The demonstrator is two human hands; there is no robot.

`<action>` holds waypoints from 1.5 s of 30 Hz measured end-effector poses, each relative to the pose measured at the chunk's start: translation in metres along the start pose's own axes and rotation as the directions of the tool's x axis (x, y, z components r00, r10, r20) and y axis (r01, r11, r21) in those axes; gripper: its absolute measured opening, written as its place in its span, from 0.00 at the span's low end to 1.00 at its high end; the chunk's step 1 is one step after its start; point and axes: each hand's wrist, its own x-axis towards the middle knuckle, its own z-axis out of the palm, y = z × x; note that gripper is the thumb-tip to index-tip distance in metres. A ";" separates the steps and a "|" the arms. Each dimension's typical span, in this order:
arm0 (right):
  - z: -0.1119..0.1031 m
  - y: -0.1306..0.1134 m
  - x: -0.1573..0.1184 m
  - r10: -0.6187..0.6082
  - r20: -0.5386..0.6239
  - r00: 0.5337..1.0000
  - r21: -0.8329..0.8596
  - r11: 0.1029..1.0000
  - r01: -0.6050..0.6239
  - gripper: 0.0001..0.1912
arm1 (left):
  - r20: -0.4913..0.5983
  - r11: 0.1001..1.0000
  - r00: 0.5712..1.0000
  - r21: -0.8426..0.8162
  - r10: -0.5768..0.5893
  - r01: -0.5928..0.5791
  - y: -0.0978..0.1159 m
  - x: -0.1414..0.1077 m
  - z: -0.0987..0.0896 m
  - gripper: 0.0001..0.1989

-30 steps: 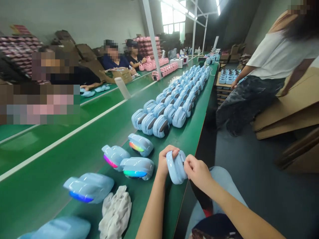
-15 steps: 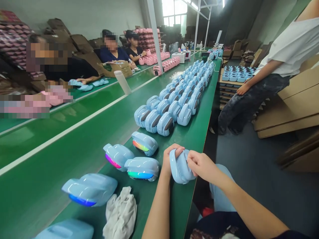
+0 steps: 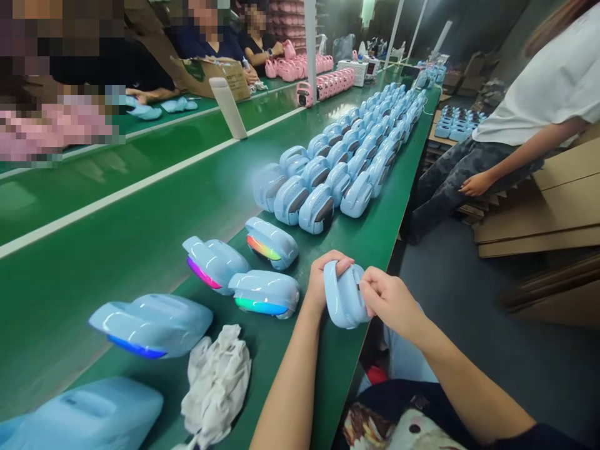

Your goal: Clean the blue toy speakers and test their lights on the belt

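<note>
Your left hand is curled over the top of a glossy pale blue plastic shell, and your right hand is closed around its right side, fingertips pressed against it. Both hands have a firm hold, and the shell sits upright between them, out near the edge of the green desk. Just left of your wrist, three pale blue units lie close together, each lit along its edge, two in rainbow colours and one in pink and violet. Further left, a larger blurred unit glows blue, right beside a crumpled white cloth, with another pale blue unit at the bottom corner of your view. Straight ahead, long rows of pale blue units run down the desk, packed side by side. To your right, a co-worker in a white T-shirt rests a hand on one thigh, next to stacked cardboard sheets. Across the divider, a white bottle stands upright, with rows of pink units and seated workers beyond it.
</note>
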 end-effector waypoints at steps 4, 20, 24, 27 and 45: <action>-0.003 -0.003 0.000 0.031 0.057 0.998 -0.028 0.999 -0.030 0.09 | 0.000 1.000 1.000 0.004 0.013 -0.013 0.000 0.001 0.001 0.10; -0.001 0.005 -0.003 0.028 0.102 0.994 0.174 0.984 -0.046 0.09 | -0.007 1.000 1.000 0.006 -0.016 0.016 0.002 0.000 0.002 0.12; 0.004 0.004 -0.003 0.002 0.010 1.000 0.125 0.992 -0.003 0.10 | -0.019 1.000 1.000 -0.010 -0.016 0.016 0.001 0.000 0.002 0.11; 0.006 0.004 -0.002 0.003 0.007 1.000 0.136 0.991 -0.004 0.10 | -0.010 1.000 1.000 -0.021 -0.023 0.023 0.003 0.001 0.001 0.11; 0.004 -0.002 0.001 0.019 0.026 0.999 0.084 0.996 -0.021 0.10 | 0.005 0.997 0.998 0.034 -0.064 0.063 0.009 0.005 -0.002 0.13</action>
